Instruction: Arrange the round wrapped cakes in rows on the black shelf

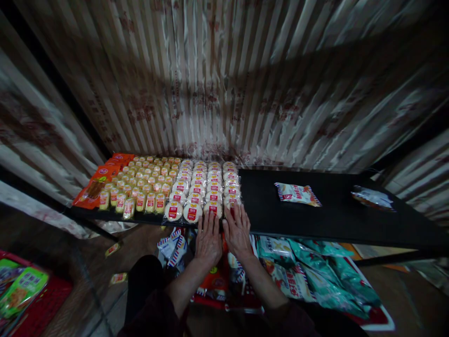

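On the black shelf (pixel 329 220), round white packaged cakes (pixel 182 186) with red labels lie in several overlapping rows. My left hand (pixel 209 238) rests its outstretched fingers on the front cake of the third column. Beside it, my right hand (pixel 239 230) has its fingers extended over the front of the rightmost column, partly covering the cake there. Neither hand grips anything. Small yellow packaged cakes (pixel 140 201) stand in rows left of the round ones, and orange packets (pixel 91 189) lie at the shelf's left end.
A white and red packet (pixel 297 194) and another packet (pixel 373 198) lie on the shelf's right part. Below the shelf are green packets (pixel 326 285) and striped packets (pixel 177 248). A red basket (pixel 52 297) stands lower left. Two small packages (pixel 118 278) lie on the floor.
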`<state>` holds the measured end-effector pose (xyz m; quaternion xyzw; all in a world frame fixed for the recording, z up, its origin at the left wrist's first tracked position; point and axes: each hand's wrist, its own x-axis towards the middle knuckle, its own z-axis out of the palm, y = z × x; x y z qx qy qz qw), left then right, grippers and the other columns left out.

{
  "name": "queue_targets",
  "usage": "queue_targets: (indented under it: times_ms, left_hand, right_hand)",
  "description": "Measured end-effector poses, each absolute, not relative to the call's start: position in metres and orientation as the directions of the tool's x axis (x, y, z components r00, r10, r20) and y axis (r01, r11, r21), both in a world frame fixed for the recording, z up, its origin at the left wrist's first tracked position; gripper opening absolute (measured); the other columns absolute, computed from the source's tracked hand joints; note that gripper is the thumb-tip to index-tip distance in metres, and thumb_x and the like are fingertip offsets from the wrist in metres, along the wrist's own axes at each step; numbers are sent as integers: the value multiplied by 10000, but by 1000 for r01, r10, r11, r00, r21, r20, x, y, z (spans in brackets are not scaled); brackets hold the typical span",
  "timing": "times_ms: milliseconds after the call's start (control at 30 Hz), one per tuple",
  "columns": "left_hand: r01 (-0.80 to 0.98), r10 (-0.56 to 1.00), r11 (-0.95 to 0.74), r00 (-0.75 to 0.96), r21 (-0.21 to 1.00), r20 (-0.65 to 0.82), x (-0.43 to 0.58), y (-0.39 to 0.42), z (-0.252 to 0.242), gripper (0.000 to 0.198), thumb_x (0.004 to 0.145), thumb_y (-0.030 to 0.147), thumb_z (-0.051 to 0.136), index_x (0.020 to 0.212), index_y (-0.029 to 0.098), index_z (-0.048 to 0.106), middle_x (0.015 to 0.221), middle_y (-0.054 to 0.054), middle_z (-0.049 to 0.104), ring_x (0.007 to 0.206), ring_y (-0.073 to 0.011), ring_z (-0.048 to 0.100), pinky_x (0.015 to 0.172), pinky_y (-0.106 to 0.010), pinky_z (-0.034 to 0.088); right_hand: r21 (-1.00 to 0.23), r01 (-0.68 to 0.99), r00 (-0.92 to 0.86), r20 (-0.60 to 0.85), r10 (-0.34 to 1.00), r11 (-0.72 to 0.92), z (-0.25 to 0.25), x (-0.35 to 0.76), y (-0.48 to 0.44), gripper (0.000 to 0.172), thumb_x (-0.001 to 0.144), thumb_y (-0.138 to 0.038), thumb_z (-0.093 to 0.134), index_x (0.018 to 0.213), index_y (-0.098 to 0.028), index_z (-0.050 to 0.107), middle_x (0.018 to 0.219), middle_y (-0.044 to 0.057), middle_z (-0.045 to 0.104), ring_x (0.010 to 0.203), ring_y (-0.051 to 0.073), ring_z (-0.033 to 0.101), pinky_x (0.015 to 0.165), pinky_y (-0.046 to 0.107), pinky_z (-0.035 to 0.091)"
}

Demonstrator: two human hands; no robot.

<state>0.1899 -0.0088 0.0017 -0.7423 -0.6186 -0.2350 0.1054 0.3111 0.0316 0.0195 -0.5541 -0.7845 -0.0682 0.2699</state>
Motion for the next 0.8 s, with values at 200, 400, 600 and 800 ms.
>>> queue_targets:
  times_ms: [200, 400, 600, 800]
  left_hand:
    - [969, 885, -211, 133, 130, 445, 183, -8, 2, 540, 879, 333, 436, 1369, 109, 394, 1488, -132, 321, 1405, -275, 204, 1135, -506, 226]
    - [969, 886, -218, 145, 119, 441, 182, -9, -1, 578, 870, 332, 447, 1391, 98, 356, 1490, -147, 309, 1406, -279, 199, 1128, -517, 229]
    - [964, 870, -236, 153, 123, 468, 178, -13, 2, 599, 868, 282, 435, 1428, 128, 289, 1508, -126, 279, 1415, -263, 173, 1136, -514, 216]
    - [972, 880, -183, 95, 148, 466, 171, -19, 7, 595, 870, 249, 428, 1430, 115, 278, 1516, -132, 253, 1422, -279, 127, 1135, -537, 195]
  right_hand:
    - [-170, 905, -265, 492, 829, 390, 10, 309, 34, 431, 945, -279, 322, 1335, -168, 468, 1471, 128, 363, 1409, 248, 188, 1089, 461, 247]
    - [-150, 901, -290, 489, 822, 407, 7, 311, 35, 453, 936, -271, 341, 1375, -196, 422, 1495, 113, 322, 1407, 243, 196, 1088, 454, 240]
    - [-142, 900, -299, 486, 821, 412, 12, 311, 31, 464, 939, -273, 336, 1395, -200, 391, 1500, 102, 315, 1413, 238, 171, 1094, 447, 235]
    - [-193, 939, -158, 496, 854, 286, 17, 314, 29, 470, 947, -289, 311, 1401, -188, 380, 1522, 99, 264, 1425, 264, 113, 1091, 468, 233]
